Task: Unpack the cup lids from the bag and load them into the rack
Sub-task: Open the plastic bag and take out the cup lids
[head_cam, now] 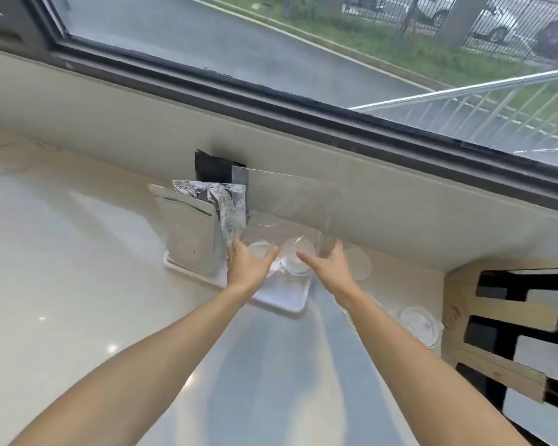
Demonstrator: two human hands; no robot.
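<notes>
A clear plastic bag (290, 201) stands upright against the wall below the window, its bottom over a white tray (287, 299). Clear round cup lids (298, 257) show through its lower part. My left hand (248, 263) grips the bag's lower left side and my right hand (331, 263) grips its lower right side. More clear lids lie on the counter to the right: one by the wall (360, 263) and a small pile (421, 326) beside the wooden rack (509, 312), which stands at the right edge.
Silver foil pouches (194, 233) stand on the left end of the tray, touching the bag, with a black pouch (211, 169) behind them. The glossy counter (78, 268) stretches left and toward me. The window sill wall runs along the back.
</notes>
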